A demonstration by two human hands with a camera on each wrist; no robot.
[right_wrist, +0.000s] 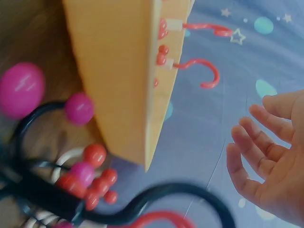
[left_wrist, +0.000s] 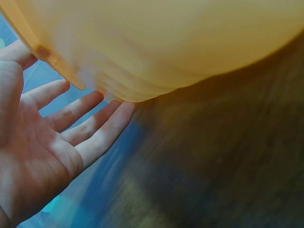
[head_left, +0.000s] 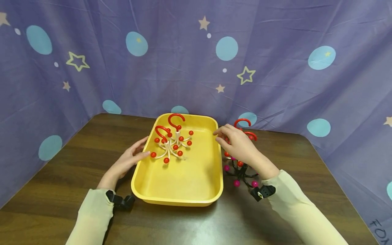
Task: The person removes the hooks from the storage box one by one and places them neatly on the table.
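Note:
A yellow plastic tray [head_left: 180, 177] lies on the table with two multi-arm hangers inside it, a nearer hanger [head_left: 167, 147] and a farther hanger [head_left: 177, 136]. Both have white arms tipped with red balls and a red hook on top. My left hand [head_left: 128, 160] is at the tray's left side, thumb at the rim and fingers spread along the outer wall. Above the tray's right rim hovers my right hand [head_left: 237, 144], empty, its fingers loosely bent. Below it stands a black hanger [head_left: 241, 172] with pink balls; red-hooked hangers [head_left: 243, 121] behind are partly hidden by the hand.
The brown wooden table [head_left: 294, 163] reaches back to a purple curtain [head_left: 183, 68] with stars and blue dots. Straps with small black devices [head_left: 263, 192] sit on both wrists. The hangers on the right stand close to the tray's wall.

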